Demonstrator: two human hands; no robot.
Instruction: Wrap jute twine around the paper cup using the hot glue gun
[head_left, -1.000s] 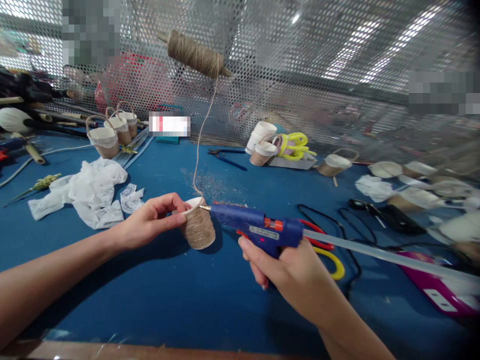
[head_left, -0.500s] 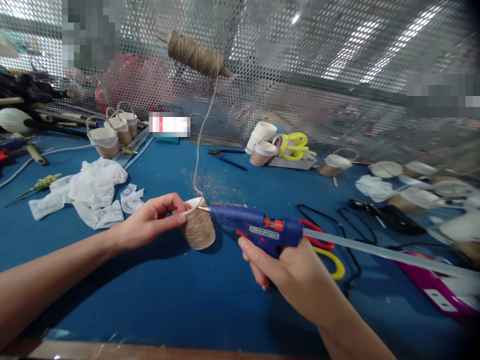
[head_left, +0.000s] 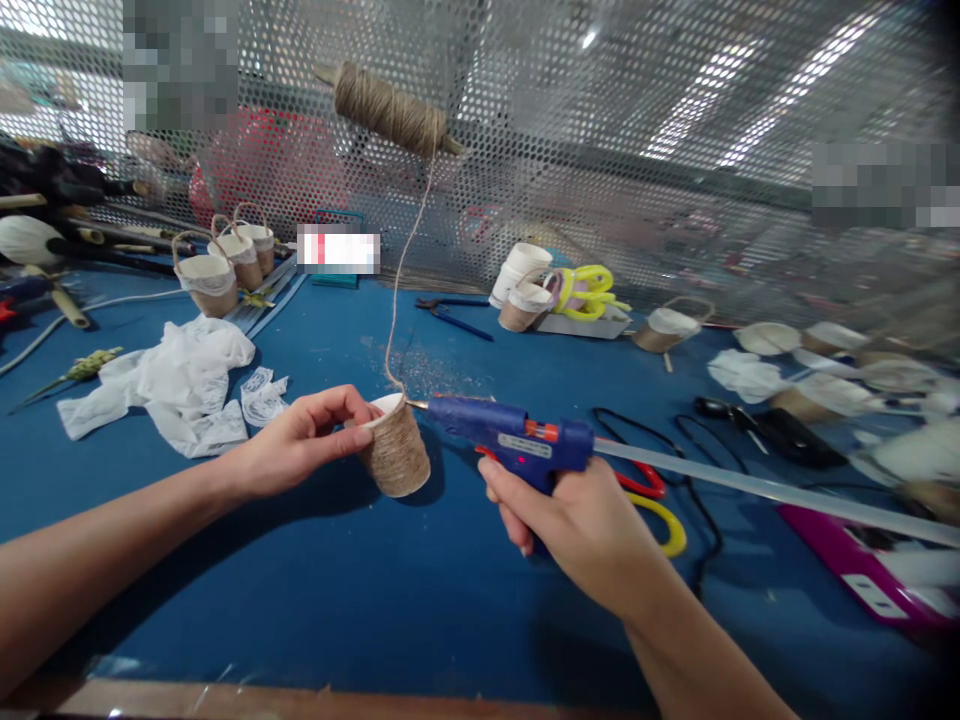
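My left hand (head_left: 300, 440) pinches the rim of a small paper cup wrapped in jute twine (head_left: 396, 452), held tilted just above the blue table (head_left: 337, 590). A strand of twine (head_left: 405, 260) runs up from the cup's rim to a twine spool (head_left: 386, 108) fixed on the perforated metal screen. My right hand (head_left: 577, 525) grips a blue hot glue gun (head_left: 517, 440), finger on the trigger. Its nozzle points at the cup's rim where the twine meets it. A clear glue stick (head_left: 750, 488) juts out of the gun's back to the right.
Red-and-yellow scissors (head_left: 660, 505) and black cables (head_left: 697, 450) lie behind my right hand. White lace scraps (head_left: 180, 385) are at the left, finished small baskets (head_left: 217, 265) at back left. Cups and yellow scissors (head_left: 555, 290) sit by the screen; more cups at right. A person in red sits behind the screen.
The glue gun has shifted slightly up and to the right, its nozzle now a little off the cup's rim. My left hand and the cup have stayed in place.
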